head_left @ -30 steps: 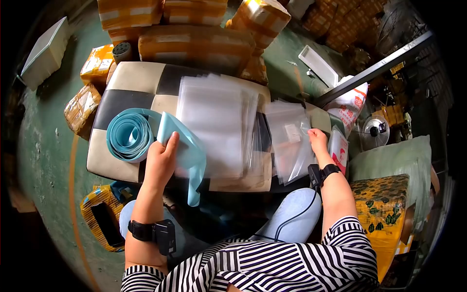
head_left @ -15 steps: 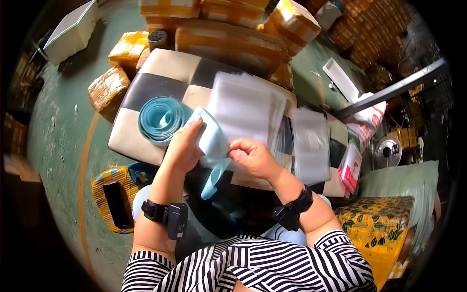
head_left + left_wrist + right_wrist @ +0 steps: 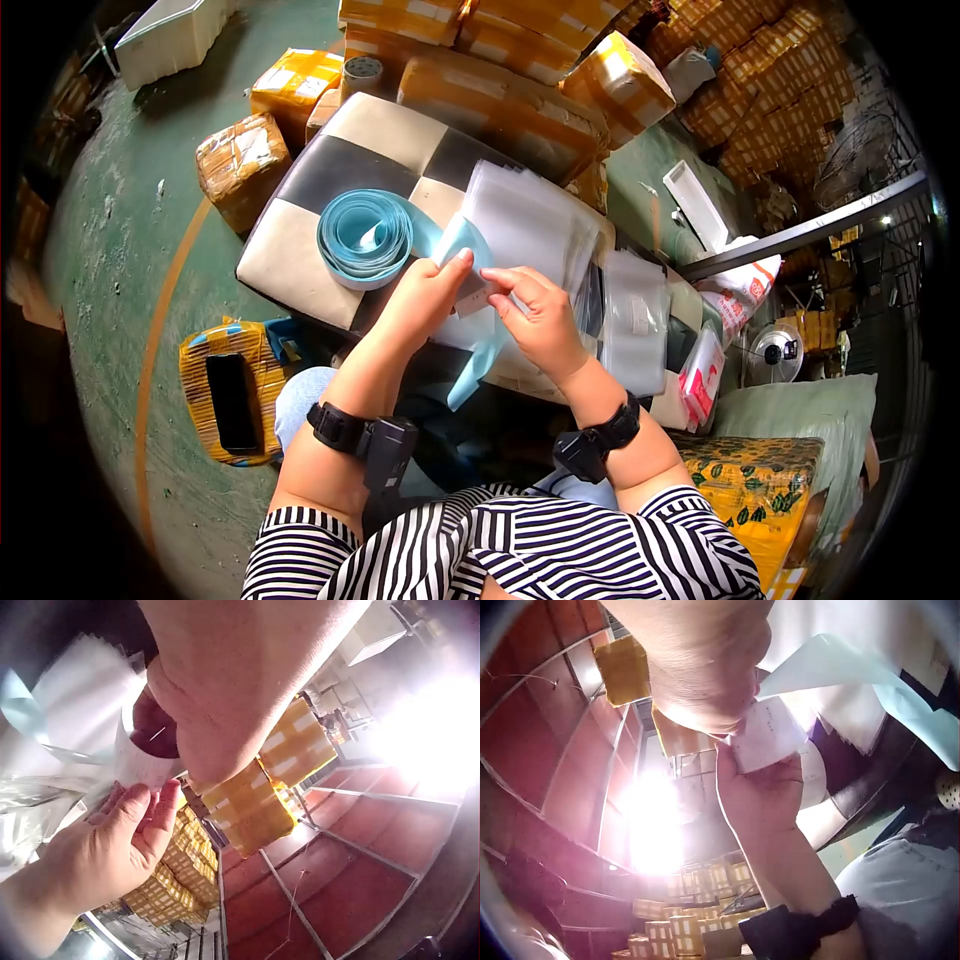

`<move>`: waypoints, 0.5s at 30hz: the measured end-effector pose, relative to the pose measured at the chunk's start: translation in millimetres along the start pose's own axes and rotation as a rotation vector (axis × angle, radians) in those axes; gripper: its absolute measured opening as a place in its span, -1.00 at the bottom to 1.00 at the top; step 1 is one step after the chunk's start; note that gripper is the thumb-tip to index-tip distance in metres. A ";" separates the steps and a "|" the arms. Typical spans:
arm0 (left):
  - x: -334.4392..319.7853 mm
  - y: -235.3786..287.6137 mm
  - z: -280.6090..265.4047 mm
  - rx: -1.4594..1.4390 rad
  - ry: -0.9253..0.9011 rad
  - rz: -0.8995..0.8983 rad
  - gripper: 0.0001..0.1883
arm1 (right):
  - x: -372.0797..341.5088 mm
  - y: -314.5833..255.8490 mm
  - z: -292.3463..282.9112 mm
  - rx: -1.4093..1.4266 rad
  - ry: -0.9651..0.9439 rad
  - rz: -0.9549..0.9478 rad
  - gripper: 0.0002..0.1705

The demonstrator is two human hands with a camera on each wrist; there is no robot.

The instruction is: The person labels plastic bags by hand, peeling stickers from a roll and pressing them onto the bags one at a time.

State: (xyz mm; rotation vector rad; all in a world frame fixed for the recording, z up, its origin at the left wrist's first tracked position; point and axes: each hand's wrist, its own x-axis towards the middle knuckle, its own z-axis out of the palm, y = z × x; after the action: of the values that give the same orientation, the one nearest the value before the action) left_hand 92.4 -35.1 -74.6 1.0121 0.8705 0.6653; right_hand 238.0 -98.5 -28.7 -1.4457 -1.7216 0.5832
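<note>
In the head view my left hand [image 3: 425, 298] grips the loose length of a light-blue strip [image 3: 460, 240], thumb on top. The strip runs from a coil [image 3: 365, 238] on the checked seat. My right hand [image 3: 542, 318], close on its right, pinches a white piece [image 3: 474, 300] by its edge. Faint print shows on this white piece [image 3: 769, 735] in the right wrist view, between both hands. The left wrist view has the right thumb and fingertips at its lower edge [image 3: 146, 771]. The strip's end hangs below the hands.
Clear plastic bags [image 3: 530, 215] lie behind the hands, with a second stack [image 3: 635, 310] to the right and a red-white packet [image 3: 702, 375] beside it. Taped boxes [image 3: 500, 105] stand behind the seat. A phone [image 3: 232, 400] rests on a yellow package at lower left.
My right hand has left the right-hand bag stack and come over to the strip beside my left hand. The white piece now shows between the hands. The head view has shifted.
</note>
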 end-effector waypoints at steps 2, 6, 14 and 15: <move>0.9 -1.6 -0.1 0.011 0.016 0.010 -0.57 | 1.9 -0.5 -1.9 -0.096 -0.028 -0.075 -0.74; -1.5 2.1 1.0 0.023 0.029 0.006 -0.56 | 3.0 -5.1 -2.9 -0.130 -0.031 -0.024 -0.77; -5.6 10.5 7.1 0.128 0.085 -0.015 -0.56 | 0.9 0.5 -1.9 -0.166 -0.004 -0.049 -0.80; -5.0 10.4 7.2 0.137 0.090 -0.033 -0.57 | -0.1 5.0 -2.3 -0.236 0.011 -0.132 -0.78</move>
State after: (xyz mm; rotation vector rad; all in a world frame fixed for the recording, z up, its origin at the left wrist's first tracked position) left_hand 95.3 -38.2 -61.7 1.0945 1.0204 0.6333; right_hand 242.8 -97.8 -31.2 -1.4764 -1.9109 0.3090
